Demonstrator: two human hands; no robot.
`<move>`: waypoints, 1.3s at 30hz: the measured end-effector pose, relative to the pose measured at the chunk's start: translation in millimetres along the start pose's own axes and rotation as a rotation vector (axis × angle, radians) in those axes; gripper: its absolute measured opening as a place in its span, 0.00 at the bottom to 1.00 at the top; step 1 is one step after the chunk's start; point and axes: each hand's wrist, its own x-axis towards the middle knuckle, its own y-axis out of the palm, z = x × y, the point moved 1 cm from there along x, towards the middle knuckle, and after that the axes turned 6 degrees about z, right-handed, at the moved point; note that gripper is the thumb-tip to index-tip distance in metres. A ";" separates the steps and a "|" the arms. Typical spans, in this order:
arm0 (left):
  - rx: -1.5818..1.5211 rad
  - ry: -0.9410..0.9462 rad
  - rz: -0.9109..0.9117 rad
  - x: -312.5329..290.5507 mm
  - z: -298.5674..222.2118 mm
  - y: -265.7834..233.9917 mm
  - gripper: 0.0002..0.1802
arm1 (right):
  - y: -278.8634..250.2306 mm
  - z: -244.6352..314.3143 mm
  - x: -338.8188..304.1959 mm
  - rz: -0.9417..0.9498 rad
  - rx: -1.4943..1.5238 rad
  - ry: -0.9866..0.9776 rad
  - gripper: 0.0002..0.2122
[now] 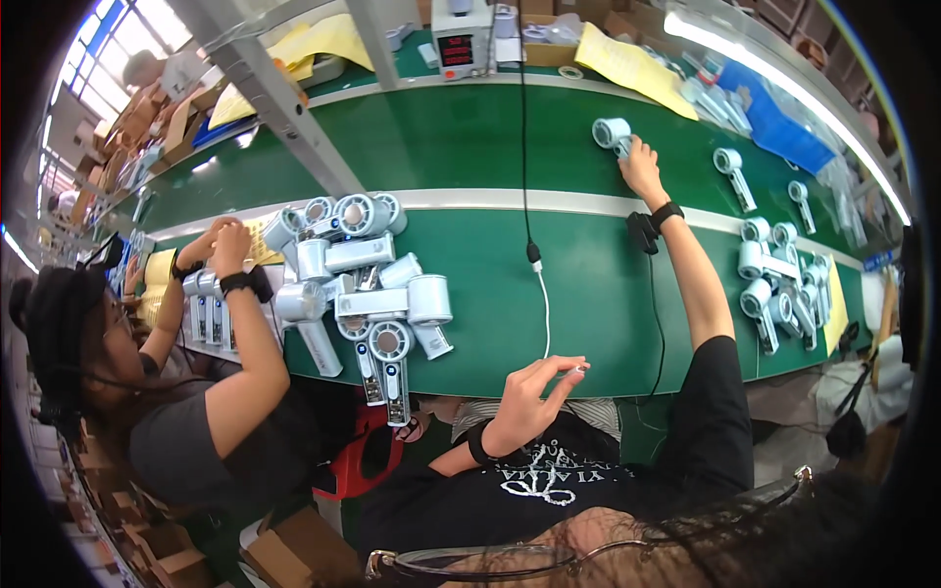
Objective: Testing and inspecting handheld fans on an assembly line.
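My right hand (642, 174) reaches out over the far green surface, its fingers closed round the handle of a light blue handheld fan (612, 131). Close to my body, my left hand (534, 400) is in a pinch at the bench's front edge. A white cable (545, 309) runs down from a black connector (533, 253) to this hand, and a small end shows between thumb and forefinger. Left of it lies a heap of similar fans (389, 299), with round heads and handles at mixed angles. The lowest handles stick out past the bench edge.
More fans (774, 269) are piled at right, with two single fans (730, 176) beyond. A co-worker (186, 392) sits at left, both hands raised. A power supply (460, 44), yellow sheets (632, 73) and a blue bin (779, 122) line the back. A metal post (294, 118) rises at left.
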 end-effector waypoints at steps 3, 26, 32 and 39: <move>0.008 -0.039 -0.061 -11.2 3.7 -8.7 0.06 | -45.3 84.1 -18.6 -0.528 0.101 -0.333 0.21; 0.472 0.357 -0.197 -90.0 25.9 -47.7 0.09 | -69.5 372.2 -237.6 0.070 0.466 -1.907 0.14; 0.392 0.322 -0.248 -100.3 30.9 -45.3 0.09 | -59.1 366.3 -247.8 0.052 0.307 -1.889 0.10; 0.350 0.294 -0.216 -99.6 38.3 -45.2 0.08 | -73.8 352.4 -242.2 0.128 0.327 -1.896 0.11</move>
